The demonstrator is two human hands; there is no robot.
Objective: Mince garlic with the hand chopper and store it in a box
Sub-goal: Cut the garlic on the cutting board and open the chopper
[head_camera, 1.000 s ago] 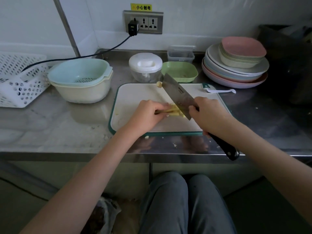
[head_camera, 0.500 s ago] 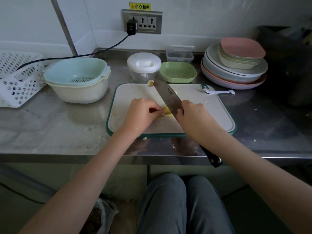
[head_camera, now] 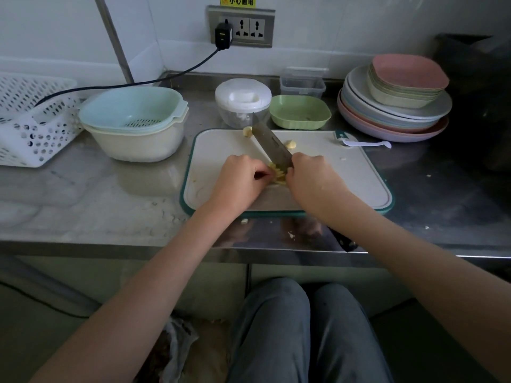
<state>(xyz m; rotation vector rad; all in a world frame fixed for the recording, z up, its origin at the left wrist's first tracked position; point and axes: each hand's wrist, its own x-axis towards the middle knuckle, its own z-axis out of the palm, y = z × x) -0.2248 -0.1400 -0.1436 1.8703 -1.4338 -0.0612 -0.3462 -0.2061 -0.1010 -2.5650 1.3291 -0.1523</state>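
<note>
- The garlic lay in a small pale heap of slices near the middle of the cutting board, right between the two hands; it was sliced, not yet minced.
- The left hand was curled down over the left side of the heap, fingertips pinching or steadying the clove being cut; I could not tell exactly how much it held.
- The right hand was wrapped round the knife close to the blade's heel, the blade angled away toward the back of the board with its edge down on the garlic. The black handle end poked out beyond the counter edge under the forearm.
- Two more cloves sat whole at the far edge of the board, one on each side of the blade, so I judged the rough cutting only partly done.
- The hand chopper stood just behind the board with its white lid on; something pale showed in its clear bowl, though I could not tell what.
- The clear box waited at the back by the wall, apparently empty. Loading the chopper, mincing and storing all seemed still to come.
- Beside the chopper sat a green dish, with stacked plates to the right.
</note>
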